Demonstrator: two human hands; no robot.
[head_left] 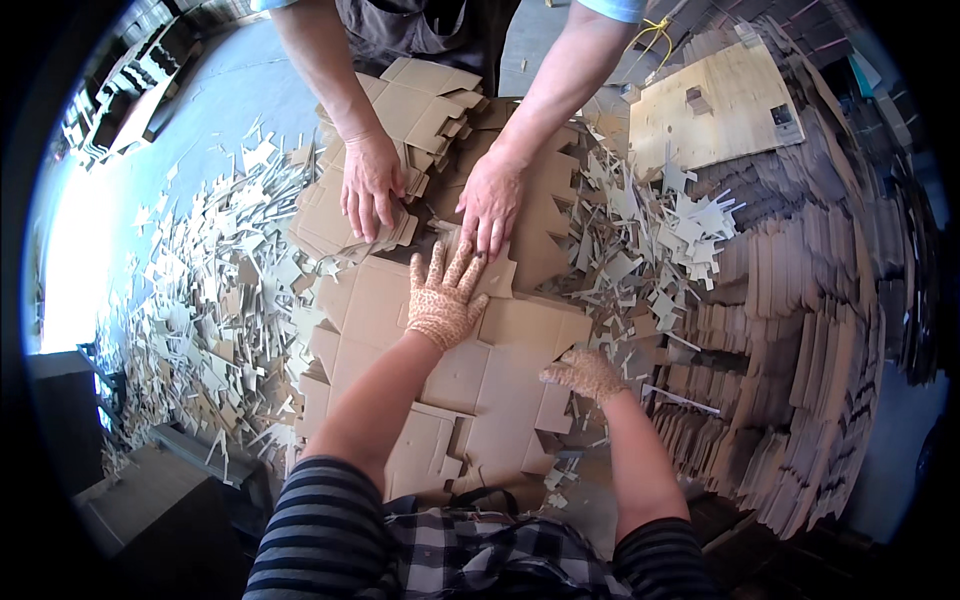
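My left hand point(443, 298), in a tan spotted glove, lies flat with fingers spread on a stack of brown die-cut cardboard blanks point(510, 345). Its fingertips touch or nearly touch the left hand of a co-worker point(492, 195). At the stack's right edge is my right hand point(588, 376), gloved alike, its fingers close together and curled at the border of a cardboard blank; the fingertips are partly hidden. Across from me, the co-worker's right hand point(370, 185) rests on further cardboard blanks point(415, 105) with notched edges.
Heaps of cardboard scraps lie to the left point(225, 310) and right point(650, 240) of the stack. Tall rows of stacked cardboard point(790, 310) fill the right side. A wooden board point(715, 105) lies at the far right, and a dark box point(150, 500) stands near left.
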